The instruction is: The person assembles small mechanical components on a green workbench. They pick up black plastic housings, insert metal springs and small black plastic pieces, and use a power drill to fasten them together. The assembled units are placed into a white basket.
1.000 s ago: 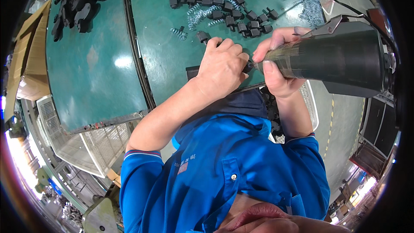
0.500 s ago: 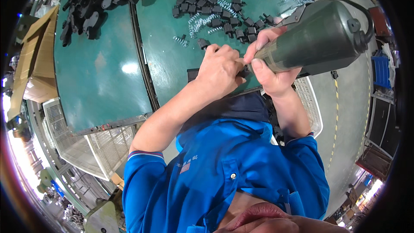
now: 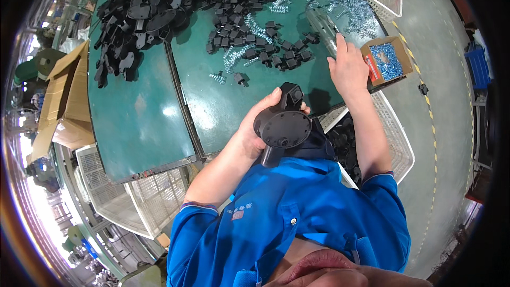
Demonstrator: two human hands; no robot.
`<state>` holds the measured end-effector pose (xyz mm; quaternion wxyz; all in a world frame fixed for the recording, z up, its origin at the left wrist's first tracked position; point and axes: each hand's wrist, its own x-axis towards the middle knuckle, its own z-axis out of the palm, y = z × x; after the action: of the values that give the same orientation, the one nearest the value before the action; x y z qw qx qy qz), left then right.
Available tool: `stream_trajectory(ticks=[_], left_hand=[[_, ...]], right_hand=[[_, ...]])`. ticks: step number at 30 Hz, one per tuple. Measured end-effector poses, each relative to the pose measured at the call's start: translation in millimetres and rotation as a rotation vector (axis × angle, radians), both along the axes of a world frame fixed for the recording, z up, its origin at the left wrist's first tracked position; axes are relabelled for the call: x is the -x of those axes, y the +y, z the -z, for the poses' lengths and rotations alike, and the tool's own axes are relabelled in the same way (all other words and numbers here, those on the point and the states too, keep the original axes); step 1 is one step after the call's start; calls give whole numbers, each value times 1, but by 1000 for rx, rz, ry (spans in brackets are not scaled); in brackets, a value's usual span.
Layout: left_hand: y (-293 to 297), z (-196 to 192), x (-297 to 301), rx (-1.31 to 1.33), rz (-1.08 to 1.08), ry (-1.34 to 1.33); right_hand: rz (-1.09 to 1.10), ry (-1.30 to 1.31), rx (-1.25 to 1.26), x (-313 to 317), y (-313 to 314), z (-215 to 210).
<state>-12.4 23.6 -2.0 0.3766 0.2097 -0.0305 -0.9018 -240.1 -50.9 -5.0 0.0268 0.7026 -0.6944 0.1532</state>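
Note:
My left hand (image 3: pixel 255 124) grips a black plastic part (image 3: pixel 287 128) in front of my body. The part has a round flat disc, a short tube at its lower end and a blocky arm at the top. My right hand (image 3: pixel 350 69) reaches over the table's right side, thumb and forefinger apart. Beside its fingertips lies a dark green corded power tool (image 3: pixel 321 25), shaped like an electric screwdriver and partly blurred. Whether the fingers still touch the tool is hard to see. Near my right wrist stands an open cardboard box of small bluish screws (image 3: pixel 387 62).
Small black blocks (image 3: pixel 234 32) and coil springs (image 3: pixel 234 58) lie scattered on the green table (image 3: pixel 143 133). Larger black parts (image 3: pixel 143 16) pile up at the far left. A white crate (image 3: pixel 396 122) with black parts stands by my right arm; a cardboard carton (image 3: pixel 69 111) sits left.
My right hand has moved away from my left, and the power tool now lies on the table. My left hand has drawn the black part closer to my body. The screw box has come into view.

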Motion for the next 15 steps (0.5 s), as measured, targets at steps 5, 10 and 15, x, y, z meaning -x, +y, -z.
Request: stream_trajectory(ticks=[5, 10, 15], left_hand=[[5, -2, 13, -17, 40, 147], [11, -12, 21, -5, 44, -37], [21, 2, 40, 35, 127, -177]], right_hand=[[-467, -399, 253, -6, 28, -25], [-521, -1410, -694, -11, 65, -20], [-443, -1476, -604, 6, 89, -7]])
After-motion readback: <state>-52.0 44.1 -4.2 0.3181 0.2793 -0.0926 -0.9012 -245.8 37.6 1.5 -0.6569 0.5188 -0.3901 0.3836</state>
